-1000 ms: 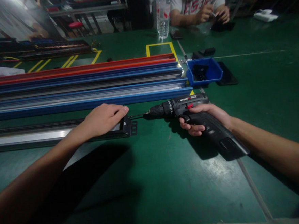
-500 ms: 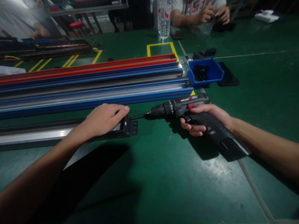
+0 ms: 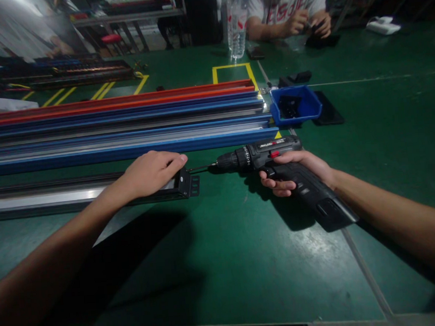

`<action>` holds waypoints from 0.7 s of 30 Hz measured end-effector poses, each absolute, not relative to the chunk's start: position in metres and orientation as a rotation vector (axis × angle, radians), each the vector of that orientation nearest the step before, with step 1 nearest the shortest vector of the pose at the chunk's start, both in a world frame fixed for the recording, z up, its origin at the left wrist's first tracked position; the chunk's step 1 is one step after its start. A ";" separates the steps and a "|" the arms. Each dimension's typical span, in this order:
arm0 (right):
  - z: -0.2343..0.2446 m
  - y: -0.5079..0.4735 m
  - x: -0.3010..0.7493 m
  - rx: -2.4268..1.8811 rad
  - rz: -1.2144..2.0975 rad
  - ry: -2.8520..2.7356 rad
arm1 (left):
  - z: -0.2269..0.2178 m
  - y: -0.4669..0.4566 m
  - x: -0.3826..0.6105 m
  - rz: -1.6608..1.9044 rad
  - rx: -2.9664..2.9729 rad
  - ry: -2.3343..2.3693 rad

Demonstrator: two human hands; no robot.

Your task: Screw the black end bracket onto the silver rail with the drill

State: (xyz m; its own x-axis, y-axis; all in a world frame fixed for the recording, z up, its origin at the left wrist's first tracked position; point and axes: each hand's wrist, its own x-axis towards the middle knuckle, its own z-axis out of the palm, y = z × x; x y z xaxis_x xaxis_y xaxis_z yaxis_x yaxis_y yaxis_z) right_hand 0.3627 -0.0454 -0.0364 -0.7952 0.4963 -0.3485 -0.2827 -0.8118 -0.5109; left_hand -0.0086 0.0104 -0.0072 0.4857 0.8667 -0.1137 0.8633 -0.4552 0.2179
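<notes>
My right hand [image 3: 296, 172] is wrapped round the handle of a black cordless drill [image 3: 272, 151], forefinger at the trigger. Its long thin bit [image 3: 203, 168] points left and reaches the black end bracket [image 3: 185, 182] of a long black and silver metal rail [image 3: 71, 195]. Over the right end of this rail lies my left hand [image 3: 153, 173], gripping it from above with the thumb close to the bracket. The fingers on the rail's far side are partly hidden. A slotted tab sticks out from the bracket. Whether a screw sits at the bit's tip is too small to tell.
Behind the rail lie several blue rails [image 3: 201, 143] and an orange rail [image 3: 212, 88]. A blue bin [image 3: 316, 107] holds small black parts, with a dark flat object [image 3: 331, 108] beside it. Farther back stand clear bottles [image 3: 237, 32]. Co-workers sit across the green table [image 3: 239, 265].
The drill and my right hand have shifted very slightly left, with the bit still at the bracket. My left hand stays on the rail. The view has moved a little.
</notes>
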 end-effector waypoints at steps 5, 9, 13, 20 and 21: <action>-0.035 -0.046 0.362 -0.657 2.560 -0.606 | -0.008 0.011 -0.009 0.039 2.485 1.471; -0.035 -0.046 0.362 -0.632 2.563 -0.607 | -0.007 0.010 -0.008 0.033 2.487 1.478; -0.036 -0.045 0.362 -0.631 2.566 -0.598 | -0.007 0.011 -0.008 0.010 2.483 1.475; -0.037 -0.045 0.362 -0.629 2.571 -0.588 | -0.007 0.010 -0.008 0.022 2.481 1.482; -0.037 -0.045 0.363 -0.629 2.571 -0.587 | -0.007 0.010 -0.008 0.021 2.481 1.484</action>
